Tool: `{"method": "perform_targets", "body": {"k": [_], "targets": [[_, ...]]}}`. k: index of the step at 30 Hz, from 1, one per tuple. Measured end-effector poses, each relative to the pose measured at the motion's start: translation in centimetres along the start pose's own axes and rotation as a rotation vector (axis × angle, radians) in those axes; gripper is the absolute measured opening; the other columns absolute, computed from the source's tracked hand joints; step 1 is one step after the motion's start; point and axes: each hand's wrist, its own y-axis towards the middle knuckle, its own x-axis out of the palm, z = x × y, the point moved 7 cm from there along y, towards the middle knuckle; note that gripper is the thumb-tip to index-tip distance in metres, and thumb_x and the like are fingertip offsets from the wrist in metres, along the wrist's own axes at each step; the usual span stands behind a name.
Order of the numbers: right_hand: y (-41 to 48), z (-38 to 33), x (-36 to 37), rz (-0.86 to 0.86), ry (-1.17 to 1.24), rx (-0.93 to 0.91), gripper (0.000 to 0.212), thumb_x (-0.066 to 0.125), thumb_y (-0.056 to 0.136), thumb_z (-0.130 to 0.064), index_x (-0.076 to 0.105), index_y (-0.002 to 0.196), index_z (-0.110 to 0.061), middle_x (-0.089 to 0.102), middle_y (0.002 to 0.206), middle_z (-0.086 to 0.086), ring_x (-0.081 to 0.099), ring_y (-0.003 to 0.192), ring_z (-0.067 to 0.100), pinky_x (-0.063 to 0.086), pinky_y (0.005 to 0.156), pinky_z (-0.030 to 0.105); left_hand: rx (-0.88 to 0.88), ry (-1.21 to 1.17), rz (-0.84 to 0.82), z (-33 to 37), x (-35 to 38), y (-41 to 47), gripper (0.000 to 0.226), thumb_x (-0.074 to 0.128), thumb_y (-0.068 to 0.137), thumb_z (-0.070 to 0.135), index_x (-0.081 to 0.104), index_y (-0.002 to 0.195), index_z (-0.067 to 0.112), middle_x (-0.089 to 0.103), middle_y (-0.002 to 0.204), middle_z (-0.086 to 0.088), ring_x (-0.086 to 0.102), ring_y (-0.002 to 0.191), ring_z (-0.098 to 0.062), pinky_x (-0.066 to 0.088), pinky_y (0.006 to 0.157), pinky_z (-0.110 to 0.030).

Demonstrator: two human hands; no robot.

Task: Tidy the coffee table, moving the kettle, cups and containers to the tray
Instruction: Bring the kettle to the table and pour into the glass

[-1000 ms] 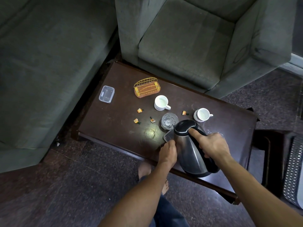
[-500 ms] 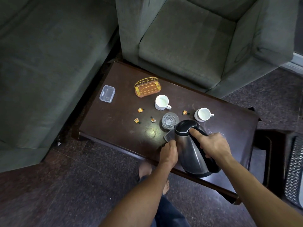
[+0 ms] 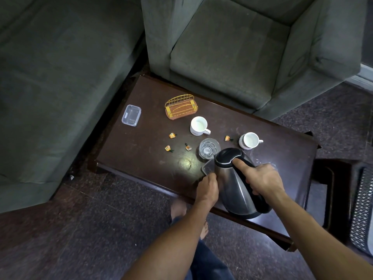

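Observation:
A steel kettle (image 3: pixel 232 184) with a black lid and handle stands near the front edge of the dark coffee table (image 3: pixel 141 150). My right hand (image 3: pixel 262 178) grips its handle, thumb on the lid. My left hand (image 3: pixel 207 188) holds the near edge of a clear plastic container (image 3: pixel 207 168) that lies mostly hidden behind the kettle. A glass bowl (image 3: pixel 209 148) sits just beyond. Two white cups (image 3: pixel 198 126) (image 3: pixel 249 140) stand farther back. Another clear container (image 3: pixel 131 115) lies at the table's left end. A gold wire tray (image 3: pixel 180 107) sits at the back.
Several small orange wrapped sweets (image 3: pixel 172 135) are scattered mid-table. A grey armchair (image 3: pixel 242 47) stands behind the table and a grey sofa (image 3: pixel 50 77) to the left. A dark side table (image 3: pixel 333 188) and a patterned mat (image 3: pixel 363 209) lie to the right. My foot (image 3: pixel 178 207) is under the front edge.
None beyond a slight shift of the view; both hands stay where they were on the kettle and the container.

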Motion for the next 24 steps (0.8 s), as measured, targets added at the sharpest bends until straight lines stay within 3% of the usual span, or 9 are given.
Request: {"method": "perform_targets", "body": {"k": [5, 9, 14, 24], "targets": [[0.09, 0.19, 0.12, -0.004, -0.01, 0.013, 0.088, 0.058, 0.052, -0.092, 0.072, 0.057, -0.005, 0.067, 0.044, 0.003, 0.066, 0.037, 0.022, 0.058, 0.055, 0.033, 0.02, 0.062, -0.004, 0.15, -0.04, -0.12, 0.041, 0.026, 0.109, 0.019, 0.049, 0.135, -0.001, 0.055, 0.137, -0.024, 0.051, 0.127, -0.039, 0.04, 0.108, -0.045], [0.06, 0.27, 0.12, 0.006, -0.018, 0.021, 0.087, 0.058, 0.051, -0.093, 0.071, 0.055, -0.008, 0.066, 0.043, 0.003, 0.067, 0.04, 0.023, 0.06, 0.058, 0.036, 0.044, 0.075, 0.014, 0.27, -0.03, -0.07, 0.029, 0.038, 0.103, 0.005, 0.054, 0.125, -0.002, 0.057, 0.133, -0.027, 0.055, 0.123, -0.042, 0.044, 0.103, -0.049], [0.06, 0.25, 0.16, 0.004, -0.008, 0.021, 0.086, 0.058, 0.052, -0.092, 0.071, 0.056, -0.007, 0.065, 0.042, 0.004, 0.064, 0.034, 0.02, 0.052, 0.051, 0.03, 0.013, 0.019, 0.007, -0.03, -0.18, -0.08, 0.042, 0.026, 0.109, 0.021, 0.051, 0.133, -0.002, 0.057, 0.135, -0.024, 0.052, 0.126, -0.04, 0.04, 0.108, -0.047], [0.13, 0.07, -0.01, -0.006, -0.037, 0.007, 0.088, 0.057, 0.055, -0.092, 0.072, 0.057, -0.005, 0.066, 0.043, 0.005, 0.065, 0.036, 0.02, 0.056, 0.053, 0.032, 0.028, 0.026, 0.009, 0.13, -0.11, 0.04, 0.042, 0.027, 0.109, 0.021, 0.051, 0.134, -0.002, 0.057, 0.136, -0.024, 0.052, 0.126, -0.04, 0.04, 0.108, -0.047]]}}
